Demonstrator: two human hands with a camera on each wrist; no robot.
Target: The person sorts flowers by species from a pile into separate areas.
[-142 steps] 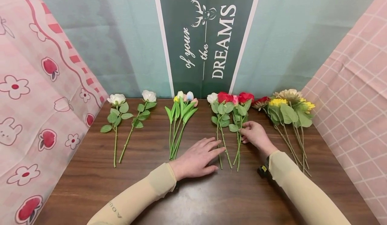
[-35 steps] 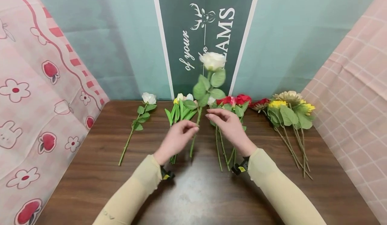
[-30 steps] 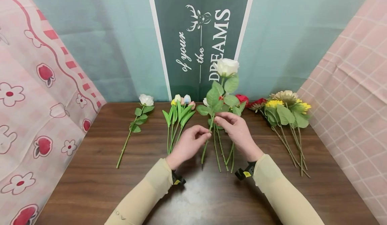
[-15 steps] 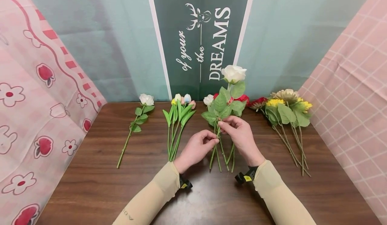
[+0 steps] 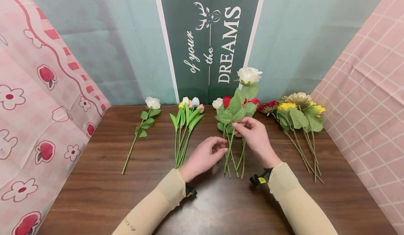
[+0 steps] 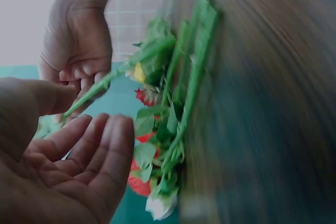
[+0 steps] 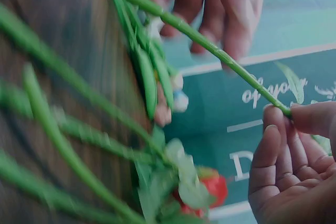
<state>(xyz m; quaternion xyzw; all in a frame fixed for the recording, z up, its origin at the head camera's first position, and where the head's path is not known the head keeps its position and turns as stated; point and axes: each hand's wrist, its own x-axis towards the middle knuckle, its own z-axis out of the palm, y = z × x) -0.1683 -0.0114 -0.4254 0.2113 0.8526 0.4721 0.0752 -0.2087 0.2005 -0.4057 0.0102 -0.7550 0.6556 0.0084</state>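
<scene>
Overhead, the right hand pinches the green stem of a raised white artificial rose above the red-and-white rose bunch (tulips and sunflowers flank it). Left wrist view: the left hand lies relaxed, empty. Right wrist view: fingertips pinch the stem.

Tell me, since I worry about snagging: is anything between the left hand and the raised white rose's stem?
Nothing visible: the left hand is open beside the green stem of the white rose, which the right hand pinches above the rose bunch.
</scene>
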